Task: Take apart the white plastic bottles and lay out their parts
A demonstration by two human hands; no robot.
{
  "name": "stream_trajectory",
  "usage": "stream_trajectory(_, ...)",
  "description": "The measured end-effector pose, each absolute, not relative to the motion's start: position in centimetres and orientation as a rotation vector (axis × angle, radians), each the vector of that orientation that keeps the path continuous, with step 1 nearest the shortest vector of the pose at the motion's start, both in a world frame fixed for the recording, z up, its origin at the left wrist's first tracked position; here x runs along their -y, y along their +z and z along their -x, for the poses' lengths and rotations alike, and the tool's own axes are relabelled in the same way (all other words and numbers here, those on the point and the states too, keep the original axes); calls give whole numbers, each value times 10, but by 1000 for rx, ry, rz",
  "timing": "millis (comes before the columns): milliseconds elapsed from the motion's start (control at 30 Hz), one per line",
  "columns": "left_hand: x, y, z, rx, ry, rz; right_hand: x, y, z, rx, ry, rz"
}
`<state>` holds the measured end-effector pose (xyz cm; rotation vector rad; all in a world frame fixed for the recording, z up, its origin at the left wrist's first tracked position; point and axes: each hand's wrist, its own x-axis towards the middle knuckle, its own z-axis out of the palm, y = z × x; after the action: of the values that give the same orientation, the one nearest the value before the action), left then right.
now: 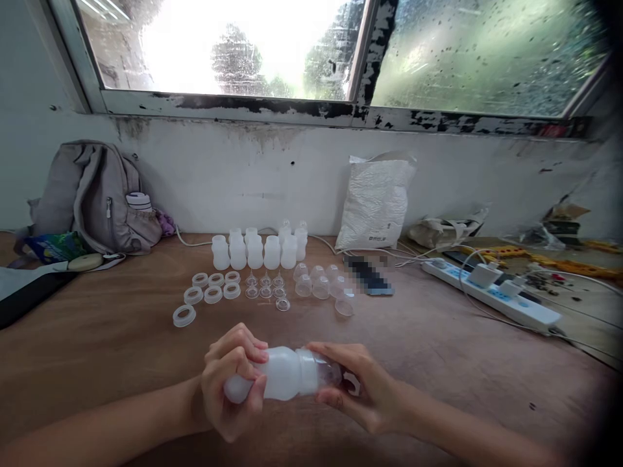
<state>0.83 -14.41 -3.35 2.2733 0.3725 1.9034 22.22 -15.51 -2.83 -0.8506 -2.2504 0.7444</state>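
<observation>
A white baby bottle (pixel 283 373) lies sideways between my hands above the near part of the table. My left hand (pixel 234 379) is wrapped round its body near the base. At the other end, the fingers of my right hand (pixel 357 383) grip the clear cap (pixel 328 372) that sits over the collar. Beyond my hands stand several white bottles (pixel 255 251) in rows. In front of them lie several white collar rings (pixel 213 294), several clear nipples (pixel 265 290) and several clear dome caps (pixel 320 287). One ring and one nipple lie nearer to me than the others.
A grey backpack (pixel 97 194) leans against the wall at left, by a black item (pixel 34 298). At right are a phone (pixel 368 275) and a white power strip (pixel 491 295) with plugs and cables. A white plastic bag (pixel 377 201) stands against the wall.
</observation>
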Motion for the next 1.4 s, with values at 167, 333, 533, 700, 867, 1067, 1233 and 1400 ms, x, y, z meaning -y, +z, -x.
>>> stream_trajectory(167, 147, -30, -3, -360, 1873, -2296, 160, -21, -223, 2239, 801, 868)
stream_trajectory(333, 123, -29, -3, -705, 1613, -1955, 135, -19, -217, 2160, 1071, 982)
stream_trajectory(533, 87, -49, -18, -1134, 1102, -837, 80, -24, -203, 2206, 525, 1097)
stream_trajectory(700, 89, -69, -10, -1077, 1278, -1042, 72, -45, -194, 2372, 151, 873)
stream_trajectory(867, 91, -70, 3, -958, 1518, -1460, 79, -42, -184, 2302, 113, 878)
stream_trajectory(1067, 82, -70, -2, -820, 1448, -1062, 73, 2, -172, 2171, 186, 1072)
stream_trajectory(1233, 72, -71, 1, -692, 1400, -685, 69, 8, -164, 2172, 339, 799)
stream_trajectory(1400, 64, -69, 4, -689, 1350, -527, 50, 27, -163, 2072, 409, 791)
